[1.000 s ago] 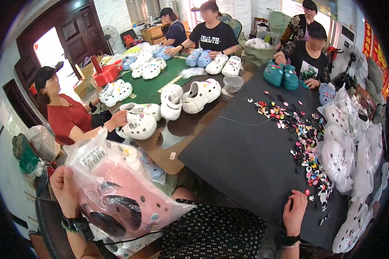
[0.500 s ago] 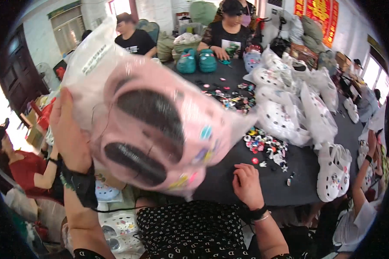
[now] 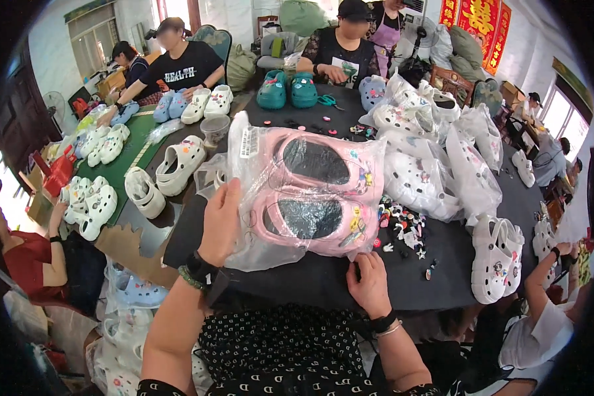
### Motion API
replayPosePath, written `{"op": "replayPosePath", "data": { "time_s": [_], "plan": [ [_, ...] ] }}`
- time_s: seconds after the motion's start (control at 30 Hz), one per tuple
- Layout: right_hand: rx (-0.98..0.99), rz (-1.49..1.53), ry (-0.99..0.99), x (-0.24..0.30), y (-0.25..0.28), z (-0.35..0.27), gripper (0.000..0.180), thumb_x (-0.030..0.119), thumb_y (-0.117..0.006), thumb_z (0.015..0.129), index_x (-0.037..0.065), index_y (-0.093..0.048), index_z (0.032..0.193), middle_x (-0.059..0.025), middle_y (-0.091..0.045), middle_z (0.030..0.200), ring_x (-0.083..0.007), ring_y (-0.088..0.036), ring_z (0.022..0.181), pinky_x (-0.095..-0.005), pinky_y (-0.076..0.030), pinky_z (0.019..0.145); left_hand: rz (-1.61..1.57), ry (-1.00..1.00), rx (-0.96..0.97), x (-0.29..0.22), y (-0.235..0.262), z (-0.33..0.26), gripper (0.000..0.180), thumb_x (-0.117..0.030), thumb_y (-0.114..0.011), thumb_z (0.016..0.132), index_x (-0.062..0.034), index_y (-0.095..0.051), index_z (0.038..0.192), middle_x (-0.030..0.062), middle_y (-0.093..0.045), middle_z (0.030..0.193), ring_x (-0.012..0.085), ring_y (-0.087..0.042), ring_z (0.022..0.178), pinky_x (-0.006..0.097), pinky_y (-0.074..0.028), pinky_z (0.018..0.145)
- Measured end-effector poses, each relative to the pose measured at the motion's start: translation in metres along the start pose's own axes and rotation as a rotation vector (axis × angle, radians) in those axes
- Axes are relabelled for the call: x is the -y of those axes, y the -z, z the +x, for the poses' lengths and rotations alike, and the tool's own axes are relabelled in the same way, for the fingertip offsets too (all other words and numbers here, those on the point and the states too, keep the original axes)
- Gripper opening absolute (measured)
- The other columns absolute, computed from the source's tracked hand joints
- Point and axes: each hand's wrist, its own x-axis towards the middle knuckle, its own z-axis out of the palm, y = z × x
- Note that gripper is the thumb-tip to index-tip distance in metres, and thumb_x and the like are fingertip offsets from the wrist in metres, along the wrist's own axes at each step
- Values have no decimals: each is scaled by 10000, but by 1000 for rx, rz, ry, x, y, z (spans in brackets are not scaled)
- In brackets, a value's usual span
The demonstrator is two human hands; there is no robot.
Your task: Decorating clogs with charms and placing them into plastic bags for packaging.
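Currently, both of my hands are at a clear plastic bag (image 3: 270,256) that contains a pair of pink clogs (image 3: 297,192). The bag is positioned over the black worktop (image 3: 412,290), directly in front of me; whether it rests on the surface I cannot tell. The clogs lie side by side, toes to the right, with dark insoles facing up and coloured charms on the toe sections. A white label (image 3: 245,142) is on the upper left part of the bag.

My left hand (image 3: 220,223) is closed on the left edge of the bag. My right hand (image 3: 369,280) is partly curled at the lower right corner, fingertips at the plastic; whether they pinch it I cannot tell.

To the right of the bag is a pile of loose charms (image 3: 409,231). Beyond it lie bagged white clogs (image 3: 416,173). An unbagged white pair (image 3: 486,267) stands nearer the right edge. At the far side, teal clogs (image 3: 303,91) stand beside teal-handled scissors (image 3: 327,100), in front of a seated co-worker (image 3: 336,49).
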Motion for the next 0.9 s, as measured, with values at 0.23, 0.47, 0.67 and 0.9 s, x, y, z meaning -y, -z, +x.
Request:
{"op": "replayPosePath", "data": {
  "time_s": [0.23, 0.47, 0.67, 0.9],
  "plan": [
    [-83, -5, 114, 28, 27, 22, 826, 273, -900, 653, 152, -502, 1367, -216, -282, 1513, -457, -282, 1385, -548, -273, 1114, 174, -123, -5, 31, 12, -32, 453, -302, -422, 1071, 84, -572, 1255, 187, -634, 1238, 255, -584, 1146, 337, -418, 1010],
    [135, -198, 234, 40, 19, 78, 980, 258, -913, 577, 107, -438, 1421, -256, -175, 1587, -497, -170, 1463, -606, -248, 1116, 311, -307, 34, 30, 2, -36, 358, -257, -415, 1072, 33, -612, 1138, 169, -650, 1061, 267, -597, 993, 349, -444, 917],
    [43, -71, 312, 24, 25, 85, 782, 131, -891, 511, 41, -479, 1170, -191, -375, 1428, -487, -329, 1369, -599, -357, 1053, 357, -352, 118, 37, 4, -30, 268, -186, -517, 1013, 17, -596, 1168, 164, -641, 1123, 277, -606, 1034, 366, -454, 925],
    [-87, -112, 395, -3, 75, 124, 719, 99, -879, 476, 6, -527, 1096, -174, -523, 1204, -422, -455, 1232, -501, -393, 1044, 488, -504, 106, 37, 5, -31, 272, -50, -636, 878, -2, -591, 1141, 166, -589, 1043, 321, -586, 985, 396, -461, 886]
  ]
}}
